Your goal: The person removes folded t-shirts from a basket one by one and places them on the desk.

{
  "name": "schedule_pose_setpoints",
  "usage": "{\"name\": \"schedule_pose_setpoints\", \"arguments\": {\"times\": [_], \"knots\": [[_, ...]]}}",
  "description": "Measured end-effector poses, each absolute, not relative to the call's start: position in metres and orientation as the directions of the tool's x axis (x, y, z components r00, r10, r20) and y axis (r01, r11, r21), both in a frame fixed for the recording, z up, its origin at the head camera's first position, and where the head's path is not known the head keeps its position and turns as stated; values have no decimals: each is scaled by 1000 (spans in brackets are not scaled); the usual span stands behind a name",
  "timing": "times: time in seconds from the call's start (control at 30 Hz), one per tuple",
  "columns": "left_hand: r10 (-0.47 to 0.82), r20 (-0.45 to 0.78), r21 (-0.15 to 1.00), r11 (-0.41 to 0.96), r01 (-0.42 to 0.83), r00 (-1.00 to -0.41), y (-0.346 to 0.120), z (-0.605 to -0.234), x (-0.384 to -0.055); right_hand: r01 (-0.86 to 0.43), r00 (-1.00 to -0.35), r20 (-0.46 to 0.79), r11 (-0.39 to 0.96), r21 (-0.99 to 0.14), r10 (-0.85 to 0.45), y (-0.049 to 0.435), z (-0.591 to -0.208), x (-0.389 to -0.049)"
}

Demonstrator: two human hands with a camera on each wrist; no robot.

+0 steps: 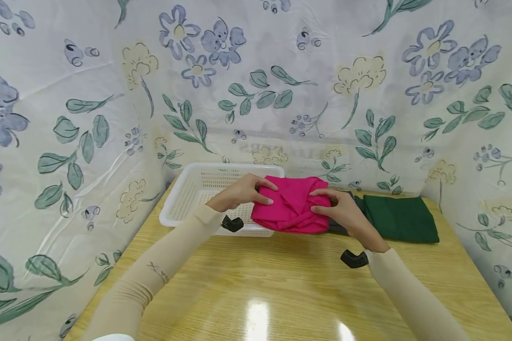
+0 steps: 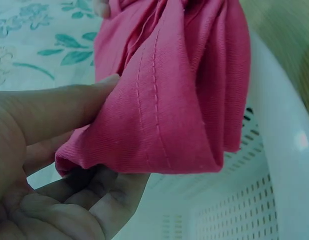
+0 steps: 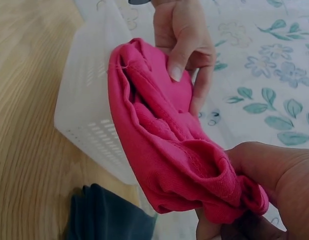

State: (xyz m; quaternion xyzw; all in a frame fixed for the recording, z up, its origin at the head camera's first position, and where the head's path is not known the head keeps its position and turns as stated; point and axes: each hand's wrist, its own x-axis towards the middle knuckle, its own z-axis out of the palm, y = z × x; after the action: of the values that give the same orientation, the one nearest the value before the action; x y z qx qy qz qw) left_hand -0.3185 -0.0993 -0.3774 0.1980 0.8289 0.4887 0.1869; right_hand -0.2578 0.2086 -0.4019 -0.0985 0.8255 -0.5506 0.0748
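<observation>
A folded bright pink garment is held up between both hands, its layers bunched and its stitched seams visible in the left wrist view. My left hand pinches its left end, thumb on top and fingers beneath. At the opposite end my right hand grips the cloth in the same way. The garment overlaps the right end of a white plastic basket in the head view. From the right wrist view, the garment's edge hangs above the table beside the basket's slotted wall.
A folded dark green garment lies on the table at the back right. Next to it is a dark grey folded cloth, partly hidden behind the pink one. The wooden table meets flowered fabric walls at the back and sides.
</observation>
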Motion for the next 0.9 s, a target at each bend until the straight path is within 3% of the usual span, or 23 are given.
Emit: {"name": "schedule_pose_setpoints", "arguments": {"times": [0.9], "knots": [[558,-122,868,461,185,-821,-36,-397,-295,1,-985,-54,311,-951,-163,274,-423,-224]]}}
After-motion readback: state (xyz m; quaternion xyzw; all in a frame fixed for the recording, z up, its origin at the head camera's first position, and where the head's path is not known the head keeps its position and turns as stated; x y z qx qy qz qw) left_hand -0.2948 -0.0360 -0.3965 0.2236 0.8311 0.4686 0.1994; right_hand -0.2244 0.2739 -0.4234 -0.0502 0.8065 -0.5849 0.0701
